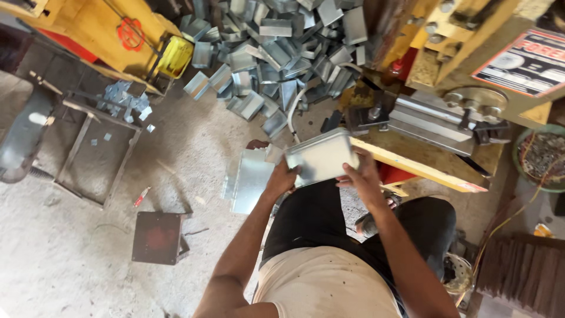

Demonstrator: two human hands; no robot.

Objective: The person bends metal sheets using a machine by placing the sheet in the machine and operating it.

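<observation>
While both hands clamp shallow metal tray, I see left hand fingers closed on its left edge, right hand fingers gripping right edge; flat sheets just below left fingers, pile of bent pieces beyond.

This is a small metal workshop. A yellow press machine with bolted steel tooling stands at the upper right, and a large heap of bent sheet-metal pieces lies on the dusty concrete floor. A stack of flat metal blanks sits beside the seated person. A rusty steel frame and a second yellow machine, perhaps another press, stand at the left.
</observation>
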